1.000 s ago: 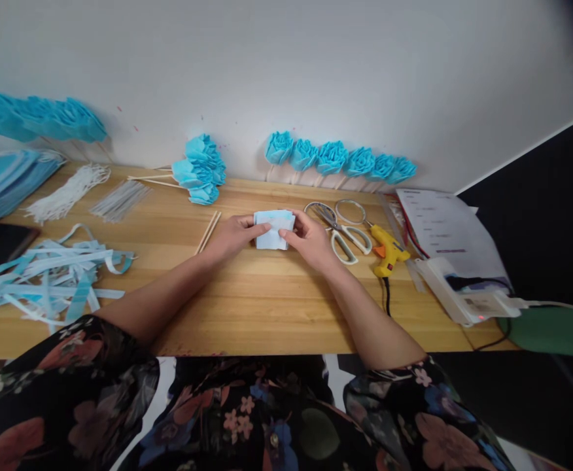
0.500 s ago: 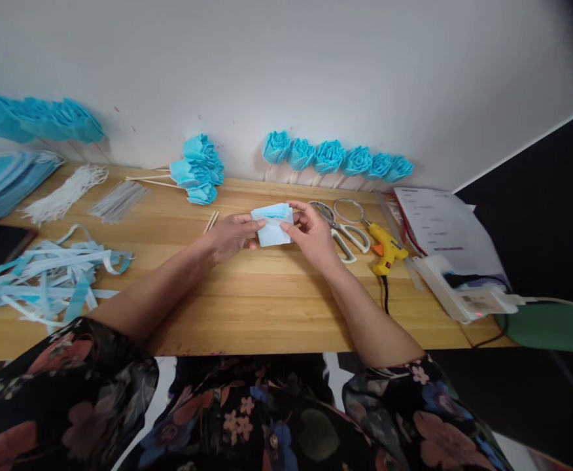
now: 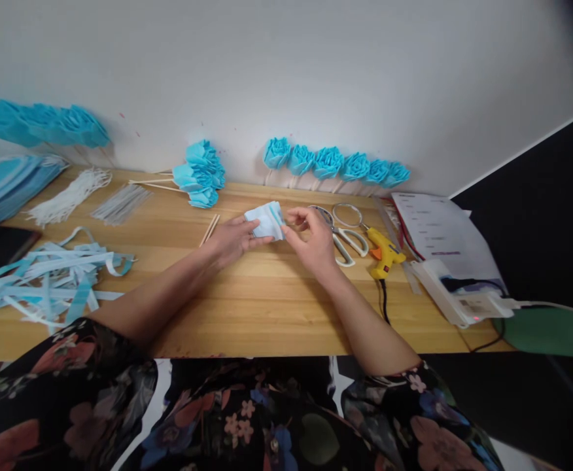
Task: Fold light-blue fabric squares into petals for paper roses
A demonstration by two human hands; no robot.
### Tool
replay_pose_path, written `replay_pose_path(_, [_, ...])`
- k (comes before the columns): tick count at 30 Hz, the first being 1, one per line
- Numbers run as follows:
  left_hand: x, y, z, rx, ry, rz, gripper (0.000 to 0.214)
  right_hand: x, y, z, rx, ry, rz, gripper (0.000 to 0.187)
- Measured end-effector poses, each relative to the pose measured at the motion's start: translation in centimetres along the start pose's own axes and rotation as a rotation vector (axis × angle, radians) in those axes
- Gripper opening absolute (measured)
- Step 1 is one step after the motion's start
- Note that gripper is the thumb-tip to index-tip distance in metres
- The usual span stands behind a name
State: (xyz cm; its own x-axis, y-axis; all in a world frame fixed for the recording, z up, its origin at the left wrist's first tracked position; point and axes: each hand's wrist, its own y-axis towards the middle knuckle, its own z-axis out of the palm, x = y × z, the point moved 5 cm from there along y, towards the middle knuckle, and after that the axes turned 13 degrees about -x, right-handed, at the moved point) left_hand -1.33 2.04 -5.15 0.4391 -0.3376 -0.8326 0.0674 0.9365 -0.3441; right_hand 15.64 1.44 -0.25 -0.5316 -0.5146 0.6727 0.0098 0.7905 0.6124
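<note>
- The left hand [image 3: 231,239] grips a folded light-blue piece [image 3: 265,221], thumb on top and fingers under its left side.
- The right hand [image 3: 314,242] has its fingers curled, and thumb and fingertips pinch the right edge of the same piece.
- The folded light-blue piece sits between the two hands, lifted a little off the wooden table [image 3: 267,307] and tilted, with its darker blue edge toward the right hand.
- Just beside the left hand, on its outer side, lie two thin wooden sticks [image 3: 210,229].
- Beyond the left hand, near the wall, blue flowers on sticks [image 3: 201,173] lie on their side.
- Just right of the right hand lie white-handled scissors [image 3: 346,239], partly hidden by its fingers.
- A yellow glue gun [image 3: 384,252] lies past the scissors, further from the right hand.
- Beyond both hands, a row of blue roses [image 3: 330,163] leans against the wall.
- Well left of the left hand lies a heap of blue and white strips [image 3: 46,275].
- Well right of the right hand are printed papers [image 3: 436,229].
</note>
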Motion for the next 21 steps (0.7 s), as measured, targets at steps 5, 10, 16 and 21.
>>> replay_pose_path(5, [-0.2,-0.3,0.1,-0.013,-0.024,0.003,0.024,1.0,-0.3,0.1,0.034,-0.028,-0.115,0.009])
replay_pose_path(10, [0.2,-0.5,0.5,0.038,0.007,0.039,0.024,-0.1,-0.4,0.7,0.075,-0.112,-0.1,0.016])
replay_pose_path(16, [1.0,-0.6,0.8,0.086,0.048,0.046,0.032,-1.0,-0.4,0.8,0.057,-0.111,-0.015,0.017])
replay_pose_path(21, [1.2,-0.6,0.8,0.068,0.034,0.026,0.034,-1.7,-0.7,1.1,0.068,-0.034,0.068,0.021])
